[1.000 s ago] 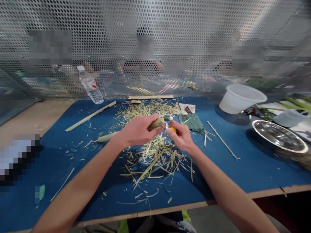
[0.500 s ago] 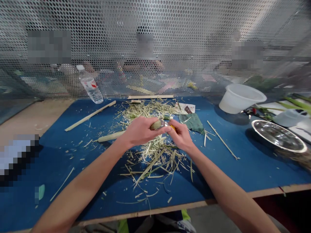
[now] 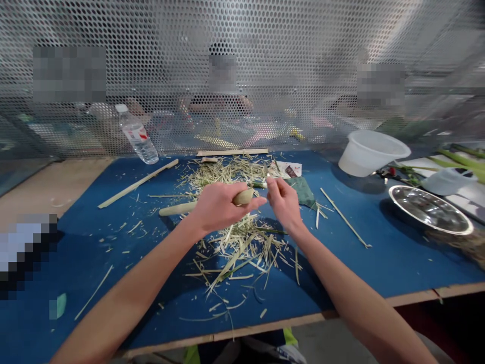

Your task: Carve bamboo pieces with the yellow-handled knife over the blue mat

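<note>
My left hand (image 3: 220, 205) is wrapped round a thick pale-green stalk (image 3: 178, 208). One end of the stalk sticks out past the wrist to the left, and the other rounded end shows between thumb and fingers. Close by on the right, my right hand (image 3: 283, 202) is closed, knuckles up, a small gap from the left thumb. A tiny pale bit shows at its fingertips, but whatever lies inside the fist is hidden. Beneath both hands spreads a heap of pale shavings (image 3: 242, 242) on the blue table top (image 3: 151, 298).
Along the back runs a perforated metal screen (image 3: 159, 60), with people behind it. A water bottle (image 3: 138, 136) leans at the back left near a long peeled strip (image 3: 138, 183). To the right are a white plastic tub (image 3: 364, 156), a steel bowl (image 3: 430, 210) and a green cloth (image 3: 303, 192).
My right hand has drawn slightly apart from the left and turned. The metal blade and yellow handle seen in it before are now out of sight. My left hand keeps the stalk.
</note>
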Tool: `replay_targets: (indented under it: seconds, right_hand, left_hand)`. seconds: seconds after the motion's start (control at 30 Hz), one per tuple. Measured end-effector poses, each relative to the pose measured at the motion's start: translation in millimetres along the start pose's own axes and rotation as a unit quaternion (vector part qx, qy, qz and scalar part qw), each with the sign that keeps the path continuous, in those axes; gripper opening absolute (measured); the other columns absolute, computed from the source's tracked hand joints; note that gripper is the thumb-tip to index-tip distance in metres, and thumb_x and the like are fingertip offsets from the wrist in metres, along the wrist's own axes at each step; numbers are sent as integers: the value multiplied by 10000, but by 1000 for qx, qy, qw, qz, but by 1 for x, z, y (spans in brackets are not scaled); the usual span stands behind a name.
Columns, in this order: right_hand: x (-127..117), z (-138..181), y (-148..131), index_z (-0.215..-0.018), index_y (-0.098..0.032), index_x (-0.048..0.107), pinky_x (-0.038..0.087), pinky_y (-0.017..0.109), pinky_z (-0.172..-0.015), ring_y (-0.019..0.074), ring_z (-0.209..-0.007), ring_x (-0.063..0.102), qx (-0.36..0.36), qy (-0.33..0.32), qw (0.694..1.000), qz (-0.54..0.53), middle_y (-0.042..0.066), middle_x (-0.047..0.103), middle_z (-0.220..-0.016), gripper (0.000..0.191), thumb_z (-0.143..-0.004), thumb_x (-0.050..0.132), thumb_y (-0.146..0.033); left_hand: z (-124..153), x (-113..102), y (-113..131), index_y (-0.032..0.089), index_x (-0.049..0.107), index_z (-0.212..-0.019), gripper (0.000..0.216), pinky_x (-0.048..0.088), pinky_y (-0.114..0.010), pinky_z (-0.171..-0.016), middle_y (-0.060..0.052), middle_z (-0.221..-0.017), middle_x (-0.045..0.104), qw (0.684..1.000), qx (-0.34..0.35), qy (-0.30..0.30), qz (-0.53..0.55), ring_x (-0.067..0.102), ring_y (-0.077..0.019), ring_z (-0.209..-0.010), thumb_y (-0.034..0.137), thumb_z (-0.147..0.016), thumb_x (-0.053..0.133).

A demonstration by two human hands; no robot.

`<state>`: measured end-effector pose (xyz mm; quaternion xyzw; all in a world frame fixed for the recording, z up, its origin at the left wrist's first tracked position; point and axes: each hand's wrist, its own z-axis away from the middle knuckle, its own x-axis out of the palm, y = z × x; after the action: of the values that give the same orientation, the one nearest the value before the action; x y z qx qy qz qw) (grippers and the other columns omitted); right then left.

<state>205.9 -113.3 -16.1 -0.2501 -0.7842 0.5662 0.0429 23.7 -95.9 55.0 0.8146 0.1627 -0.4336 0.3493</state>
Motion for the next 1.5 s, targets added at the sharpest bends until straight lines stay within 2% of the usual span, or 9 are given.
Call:
replay_targets:
  seconds: [0.1, 0.3, 0.4, 0.53, 0.67, 0.83, 1.1, 1.3, 1.5]
  right_hand:
    - [-2, 0, 0, -671, -231, 434, 283, 259, -457, 93, -466, 361, 23, -33, 994, -99, -46, 432, -529, 493, -916, 478, -657]
    - [5, 8, -5, -722, -235, 453, 276, 259, -447, 93, -461, 363, 17, -73, 987, -140, -59, 416, -522, 475, -914, 469, -669]
    - [5, 9, -2, -727, -237, 447, 285, 266, -463, 96, -471, 360, 2, -72, 988, -140, -54, 427, -534, 460, -936, 445, -646]
    - [3, 12, 5, -731, -241, 426, 303, 274, -498, 103, -505, 367, -54, -66, 990, -113, -47, 425, -572, 429, -952, 433, -608]
    - [0, 16, 8, -787, -238, 472, 309, 280, -539, 110, -543, 371, -129, -72, 989, -19, -45, 438, -605, 344, -938, 487, -548]
    - [-2, 16, 6, -797, -238, 483, 300, 281, -536, 108, -527, 377, -190, -85, 975, 74, -43, 444, -600, 272, -931, 522, -471]
    - [-4, 11, 9, -768, -232, 473, 283, 266, -531, 99, -505, 360, -224, -99, 963, 110, -49, 431, -583, 255, -907, 542, -434]
    - [-4, 11, 3, -760, -234, 442, 262, 262, -511, 94, -482, 329, -224, -77, 965, 116, -53, 428, -569, 270, -923, 533, -428]
    - [6, 21, -13, -746, -237, 441, 262, 265, -497, 96, -480, 319, -178, -44, 978, 98, -55, 399, -551, 333, -946, 500, -496]
  left_hand:
    - [1, -3, 4, 224, 346, -621, 465, 242, -292, -520, 50, -525, 384, 1000, 10, -21, -18, 316, -112, -503, 580, -844, 546]
    - [-3, -11, -9, 203, 529, -881, 235, 349, -300, -615, -29, -799, 593, 994, 48, -99, -16, 480, -149, -668, 392, -959, 412]
    - [-5, -12, -18, 206, 591, -1054, 265, 404, -308, -717, -63, -949, 617, 992, 74, -101, 7, 533, -173, -808, 393, -979, 418]
    - [-6, -9, -24, 222, 550, -1262, 388, 440, -327, -802, -86, -1078, 573, 995, 53, -82, 25, 551, -178, -881, 452, -996, 387]
    - [-7, -9, -24, 189, 563, -1090, 329, 442, -328, -829, -101, -1075, 560, 995, 71, -65, 39, 546, -182, -915, 440, -999, 372]
    - [-5, -17, -14, 201, 503, -1045, 266, 348, -291, -571, -1, -732, 557, 994, -4, -97, 56, 482, -138, -607, 446, -951, 458]
    - [-3, -15, -5, 224, 410, -760, 367, 256, -279, -506, 42, -623, 450, 994, -8, -102, 36, 374, -106, -528, 542, -852, 567]
    - [-3, -7, -5, 226, 401, -741, 391, 267, -269, -505, 55, -590, 424, 996, -32, -56, 68, 368, -103, -523, 554, -865, 573]
    - [-3, -10, 1, 222, 429, -708, 412, 273, -264, -488, 46, -610, 371, 989, -71, -21, 127, 337, -104, -551, 567, -841, 610]
